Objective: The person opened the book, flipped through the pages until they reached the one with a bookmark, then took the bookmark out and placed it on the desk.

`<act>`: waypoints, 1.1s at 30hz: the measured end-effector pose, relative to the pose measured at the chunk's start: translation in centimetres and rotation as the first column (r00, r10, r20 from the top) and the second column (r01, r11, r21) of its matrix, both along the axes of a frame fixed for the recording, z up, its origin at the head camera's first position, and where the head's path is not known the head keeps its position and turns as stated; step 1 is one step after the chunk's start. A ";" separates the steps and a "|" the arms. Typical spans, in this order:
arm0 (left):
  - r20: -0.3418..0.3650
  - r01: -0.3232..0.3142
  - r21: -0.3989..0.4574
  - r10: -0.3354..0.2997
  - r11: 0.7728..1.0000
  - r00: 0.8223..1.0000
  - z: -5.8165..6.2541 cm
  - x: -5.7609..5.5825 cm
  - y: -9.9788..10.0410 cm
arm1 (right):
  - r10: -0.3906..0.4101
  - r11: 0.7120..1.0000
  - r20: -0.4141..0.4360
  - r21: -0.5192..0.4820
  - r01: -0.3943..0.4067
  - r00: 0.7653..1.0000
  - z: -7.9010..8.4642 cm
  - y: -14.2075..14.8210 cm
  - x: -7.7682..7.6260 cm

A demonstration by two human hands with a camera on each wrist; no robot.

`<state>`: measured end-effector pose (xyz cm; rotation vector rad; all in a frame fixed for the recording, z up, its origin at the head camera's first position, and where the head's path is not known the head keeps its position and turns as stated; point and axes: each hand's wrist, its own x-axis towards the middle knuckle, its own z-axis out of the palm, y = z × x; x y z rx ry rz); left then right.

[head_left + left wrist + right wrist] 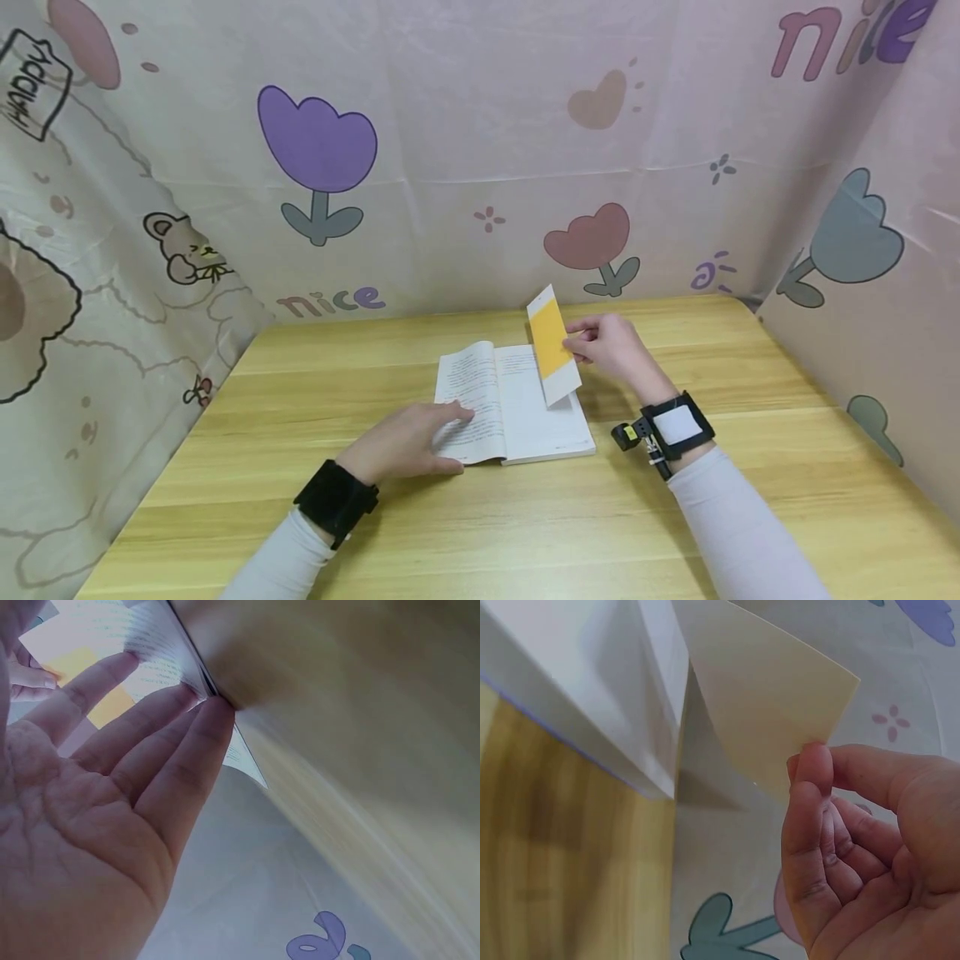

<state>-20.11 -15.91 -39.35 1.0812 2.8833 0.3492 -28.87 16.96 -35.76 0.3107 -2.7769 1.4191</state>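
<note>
An open book (540, 429) with printed pages lies on the wooden table. My left hand (408, 437) rests at its left page, fingers stretched across the paper; in the left wrist view the straight fingertips (217, 712) meet the page edge. Above the right page, a yellow bookmark (551, 337) with white ends stands tilted, its lower end close over the paper. My right hand (611, 346) pinches the bookmark's right edge between thumb and fingers. From the right wrist, the pale bookmark (780, 697) shows held at its edge, and the book's pages (592, 690) appear at the left.
The wooden table (322, 358) stretches to both sides of the book. A patterned cloth (465, 108) with flowers hangs behind it and along both sides. Each wrist wears a black strap, and a small camera (628, 433) sticks out from the right one.
</note>
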 end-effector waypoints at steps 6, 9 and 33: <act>0.021 -0.013 0.000 0.013 1.000 1.000 0.4 0.2 -0.1 | -0.006 0.999 0.008 0.038 0.006 1.000 0.4 1.5 -0.2; 0.032 -0.009 0.005 0.009 1.000 0.999 0.5 0.1 -0.2 | -0.006 0.998 0.014 0.058 0.005 1.000 0.8 2.3 -0.1; 0.065 -0.042 0.018 0.041 0.999 0.997 0.0 -0.2 -1.4 | -0.039 0.966 0.058 0.258 0.023 0.998 -0.4 7.2 -1.0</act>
